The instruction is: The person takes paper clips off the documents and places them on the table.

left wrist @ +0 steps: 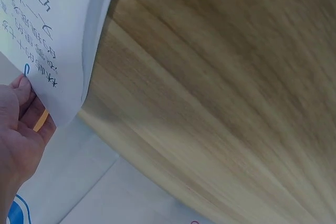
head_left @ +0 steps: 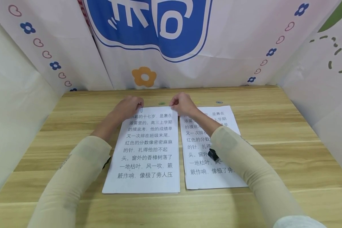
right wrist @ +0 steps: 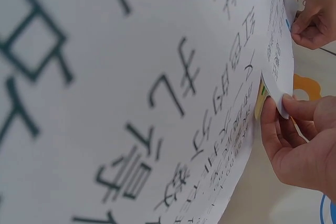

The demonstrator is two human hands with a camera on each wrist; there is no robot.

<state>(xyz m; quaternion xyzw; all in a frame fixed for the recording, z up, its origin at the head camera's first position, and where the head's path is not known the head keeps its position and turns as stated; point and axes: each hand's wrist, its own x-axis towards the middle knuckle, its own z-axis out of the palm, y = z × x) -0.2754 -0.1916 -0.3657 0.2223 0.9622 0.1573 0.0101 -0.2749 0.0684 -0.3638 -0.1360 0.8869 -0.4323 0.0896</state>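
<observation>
A printed stack of paper (head_left: 148,152) lies on the left, with a blue paper clip (head_left: 141,110) over its top edge near the left corner. My left hand (head_left: 129,107) pinches the clip's end at that edge. In the left wrist view the thumb of the left hand (left wrist: 21,135) lies by the clip, other fingers behind the sheets. My right hand (head_left: 183,104) pinches the same stack's top right corner. From the right wrist, that corner bends up between thumb and fingers of the right hand (right wrist: 307,140).
A second printed stack (head_left: 199,181) lies close on the right, partly under my right forearm. Beyond the stacks lie a green paper clip (head_left: 161,103), a yellow paper clip (head_left: 197,102) and a blue one (head_left: 219,102). A printed cloth (head_left: 216,72) hangs behind the wooden table (head_left: 148,210).
</observation>
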